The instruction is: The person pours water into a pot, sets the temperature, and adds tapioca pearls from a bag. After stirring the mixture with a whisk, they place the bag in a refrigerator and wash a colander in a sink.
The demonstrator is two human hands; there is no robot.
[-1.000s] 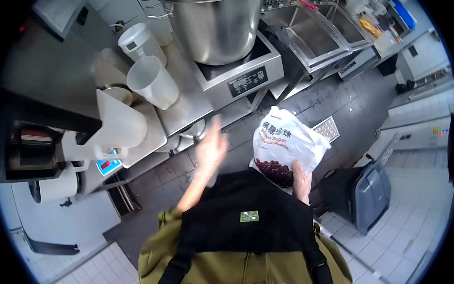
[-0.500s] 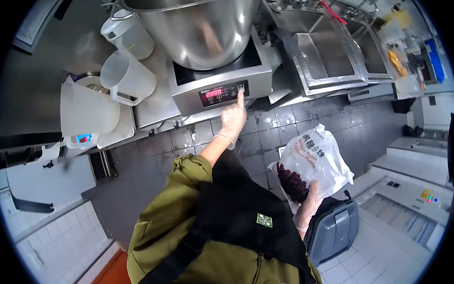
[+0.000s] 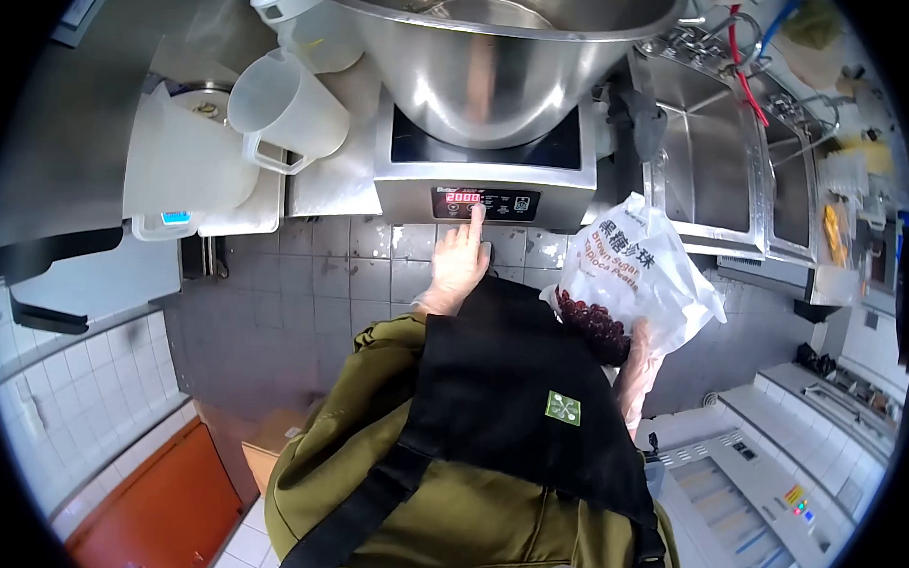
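My gloved left hand (image 3: 459, 266) points with its index finger stretched out, the tip at the buttons of the control panel (image 3: 507, 204). That panel is on the front of an induction cooker (image 3: 398, 194), and its red display reads 2000. A large steel pot (image 3: 482, 80) sits on the cooker's black glass top. My gloved right hand (image 3: 640, 361) is closed on the lower part of a white plastic bag (image 3: 641, 260) printed "Brown Sugar Tapioca Pearls". Dark red-brown pearls (image 3: 595, 324) show through the bag's lower left. Some right-hand fingers are hidden behind the bag.
Translucent measuring jugs (image 3: 290, 108) and a larger white container (image 3: 194, 160) stand left of the cooker. A scale with a lit blue display (image 3: 176, 218) is beneath that container. Steel sinks (image 3: 715, 143) are at the right. Tiled floor (image 3: 324, 279) lies below the counter.
My left fingertip has moved from the button at the panel's right end to the buttons below the display. The bag remains in my right hand. My view has turned and shifted.
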